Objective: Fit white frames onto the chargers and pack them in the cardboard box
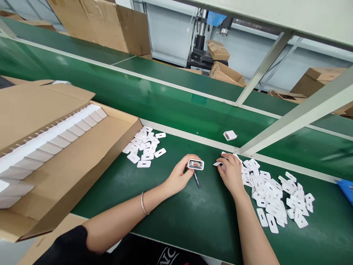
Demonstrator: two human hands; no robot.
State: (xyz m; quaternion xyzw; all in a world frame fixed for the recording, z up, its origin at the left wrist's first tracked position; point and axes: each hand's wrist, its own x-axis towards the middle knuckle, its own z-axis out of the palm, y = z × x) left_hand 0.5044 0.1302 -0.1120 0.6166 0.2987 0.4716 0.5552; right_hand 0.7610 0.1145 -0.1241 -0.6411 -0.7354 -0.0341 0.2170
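My left hand (179, 177) is closed around a small white plastic housing (195, 164), its open end facing me with metal and orange parts showing inside. Below it on the green bench lies a dark pen-like stick (196, 179). My right hand (231, 173) pinches a thin white plate (217, 163) at the near-left edge of a heap. That heap of white plates with slots (268, 193) spreads to the right. To the left of my hands is a smaller pile of similar white plates (143, 163).
A large open cardboard box (116, 147) with white dividers stands on the left. Beyond the bench's pale edge strip, a white block (230, 135) rests on the green conveyor belt (179, 110). A slanted metal post (298, 114) rises at the right. Cardboard boxes and a machine stand behind.
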